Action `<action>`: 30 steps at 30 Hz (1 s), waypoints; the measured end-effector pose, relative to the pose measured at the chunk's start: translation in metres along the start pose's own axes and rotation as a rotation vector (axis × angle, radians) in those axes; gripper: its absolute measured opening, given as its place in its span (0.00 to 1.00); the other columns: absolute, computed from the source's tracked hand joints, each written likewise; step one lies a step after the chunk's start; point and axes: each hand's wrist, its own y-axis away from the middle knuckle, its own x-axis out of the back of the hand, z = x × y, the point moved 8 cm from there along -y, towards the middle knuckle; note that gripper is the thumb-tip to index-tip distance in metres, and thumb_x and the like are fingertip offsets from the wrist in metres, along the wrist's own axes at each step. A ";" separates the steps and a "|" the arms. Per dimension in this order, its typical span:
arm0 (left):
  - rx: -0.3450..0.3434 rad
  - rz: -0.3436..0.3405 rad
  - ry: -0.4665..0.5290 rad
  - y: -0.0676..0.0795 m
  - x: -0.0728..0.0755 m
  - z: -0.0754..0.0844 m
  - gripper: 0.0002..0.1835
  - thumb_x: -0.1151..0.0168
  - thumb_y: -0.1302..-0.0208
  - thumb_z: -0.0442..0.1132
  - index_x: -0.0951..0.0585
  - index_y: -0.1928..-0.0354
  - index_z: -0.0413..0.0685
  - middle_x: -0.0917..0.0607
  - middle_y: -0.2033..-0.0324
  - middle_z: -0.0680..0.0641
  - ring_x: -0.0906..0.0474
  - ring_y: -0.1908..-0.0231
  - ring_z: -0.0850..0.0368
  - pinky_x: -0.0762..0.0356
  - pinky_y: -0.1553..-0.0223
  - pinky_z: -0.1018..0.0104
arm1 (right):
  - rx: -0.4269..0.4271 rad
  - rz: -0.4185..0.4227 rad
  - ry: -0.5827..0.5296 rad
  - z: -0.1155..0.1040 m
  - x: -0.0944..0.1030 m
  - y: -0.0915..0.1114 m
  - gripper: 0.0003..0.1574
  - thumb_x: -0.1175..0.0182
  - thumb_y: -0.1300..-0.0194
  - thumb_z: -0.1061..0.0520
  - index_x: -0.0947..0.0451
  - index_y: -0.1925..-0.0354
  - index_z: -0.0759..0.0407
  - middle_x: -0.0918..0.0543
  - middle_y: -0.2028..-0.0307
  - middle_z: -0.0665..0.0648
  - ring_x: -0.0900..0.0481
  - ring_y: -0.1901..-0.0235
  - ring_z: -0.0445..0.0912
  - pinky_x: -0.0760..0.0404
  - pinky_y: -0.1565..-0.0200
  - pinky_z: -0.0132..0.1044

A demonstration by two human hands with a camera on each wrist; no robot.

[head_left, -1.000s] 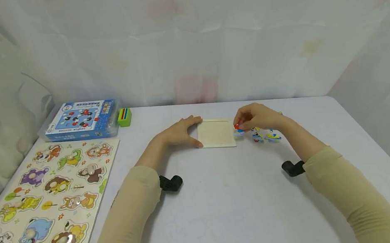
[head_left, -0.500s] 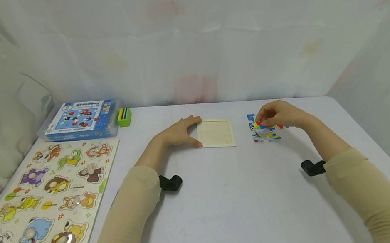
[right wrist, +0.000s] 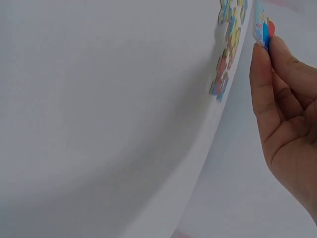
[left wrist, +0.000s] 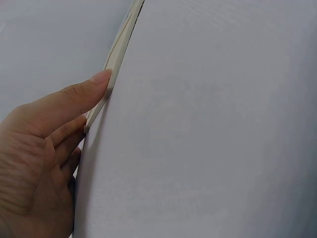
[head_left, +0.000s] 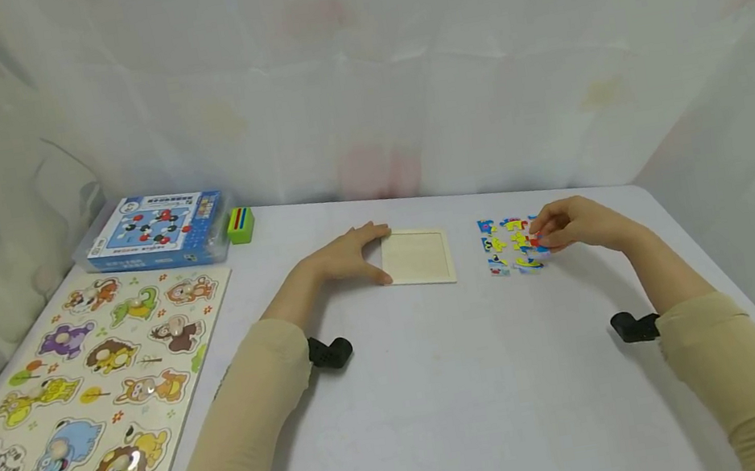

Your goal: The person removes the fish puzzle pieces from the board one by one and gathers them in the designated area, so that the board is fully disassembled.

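A pale wooden puzzle tray [head_left: 417, 256] lies flat on the white table, its inside bare. My left hand [head_left: 347, 258] rests at its left edge, thumb and forefinger spread apart; in the left wrist view the thumb touches the tray's rim [left wrist: 115, 62]. To the right, my right hand [head_left: 577, 223] pinches a red and blue puzzle piece [right wrist: 265, 29] between thumb and forefinger, raised above the table in the right wrist view. Several colourful puzzle pieces [head_left: 494, 245] lie in loose rows just left of that hand, which hides some of them.
At the left lies a large animal peg puzzle board [head_left: 91, 355]. Behind it stands a blue box [head_left: 153, 230] with a molecule picture, in clear plastic. A small green block [head_left: 240, 226] with coloured stripes sits next to the box. A cloth backdrop rises behind the table.
My right hand has moved right with the puzzle piece, from beside the tray across the loose pieces to their right side. My left hand stays at the tray.
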 end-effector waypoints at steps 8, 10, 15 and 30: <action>0.003 0.001 0.001 -0.001 0.000 -0.001 0.52 0.26 0.49 0.56 0.43 0.23 0.63 0.54 0.20 0.50 0.65 0.20 0.42 0.64 0.21 0.41 | -0.058 0.003 0.002 0.018 0.006 0.005 0.20 0.36 0.37 0.61 0.24 0.47 0.70 0.20 0.61 0.54 0.22 0.61 0.37 0.14 0.56 0.30; 0.001 0.000 0.001 -0.001 0.000 -0.001 0.52 0.26 0.49 0.56 0.43 0.23 0.63 0.54 0.20 0.50 0.66 0.20 0.42 0.64 0.21 0.41 | -0.066 0.001 -0.003 0.021 0.006 0.007 0.21 0.37 0.36 0.62 0.24 0.47 0.70 0.19 0.60 0.54 0.22 0.61 0.36 0.14 0.55 0.30; 0.000 -0.002 -0.004 0.000 0.000 0.000 0.52 0.27 0.48 0.56 0.44 0.23 0.63 0.55 0.20 0.50 0.66 0.20 0.41 0.64 0.21 0.40 | -0.085 -0.008 0.009 0.026 0.009 0.010 0.21 0.38 0.35 0.60 0.22 0.46 0.68 0.17 0.54 0.58 0.19 0.61 0.36 0.15 0.54 0.30; -0.007 0.012 0.000 0.001 0.000 0.001 0.51 0.27 0.49 0.56 0.43 0.24 0.64 0.53 0.20 0.53 0.66 0.20 0.41 0.63 0.22 0.39 | -0.132 -0.052 0.002 0.040 0.005 0.010 0.21 0.38 0.35 0.62 0.22 0.46 0.70 0.17 0.56 0.53 0.20 0.62 0.37 0.14 0.55 0.31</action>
